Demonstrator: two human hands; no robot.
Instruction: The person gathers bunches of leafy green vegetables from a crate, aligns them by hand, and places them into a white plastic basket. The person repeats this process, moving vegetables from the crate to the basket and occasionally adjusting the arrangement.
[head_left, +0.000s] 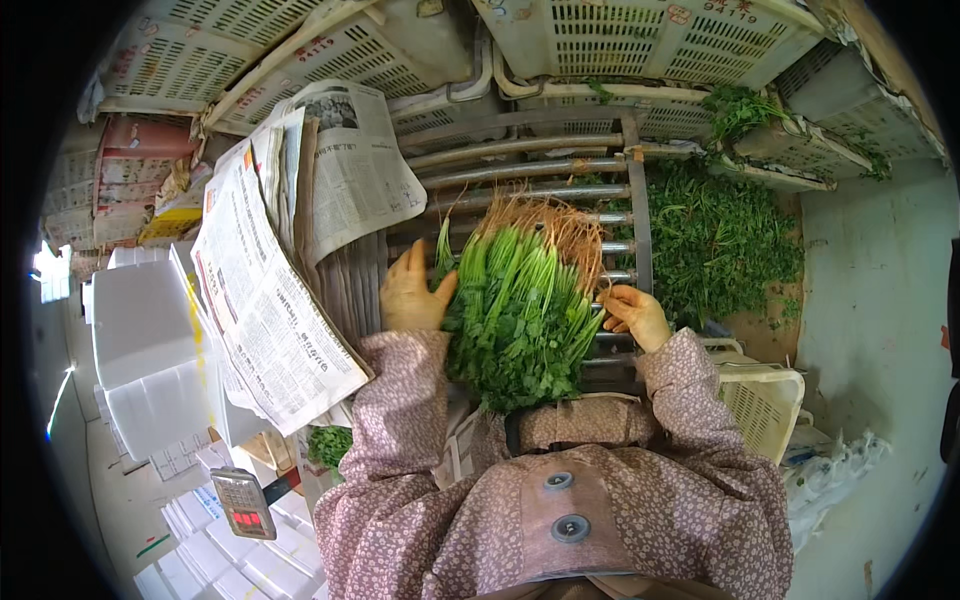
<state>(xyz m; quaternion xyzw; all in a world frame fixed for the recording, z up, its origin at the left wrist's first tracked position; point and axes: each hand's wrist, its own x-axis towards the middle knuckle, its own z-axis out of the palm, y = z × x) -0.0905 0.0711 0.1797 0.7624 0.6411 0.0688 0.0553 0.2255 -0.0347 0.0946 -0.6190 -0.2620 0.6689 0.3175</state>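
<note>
A thick bunch of fresh cilantro (517, 315) lies on a rack of metal bars (529, 168), its stringy brown roots (577, 232) pointing away from me and its leaves toward my body. At the left edge of the bunch is my left hand (416, 292), fingers apart and thumb near the stems. A thin loose sprig (444, 244) lies just beyond that thumb. My right hand (636, 315) is at the right side, with thumb and fingers drawn together by the root ends. Whether a strand is pinched there is too small to tell.
Stacked newspapers (277, 300) lie left of the rack. Plastic crates (645, 45) line the far side. Loose greens (720, 240) are heaped at right, near a cream basket (761, 405). White foam boxes (142, 330) and a scale display (244, 502) stand at left.
</note>
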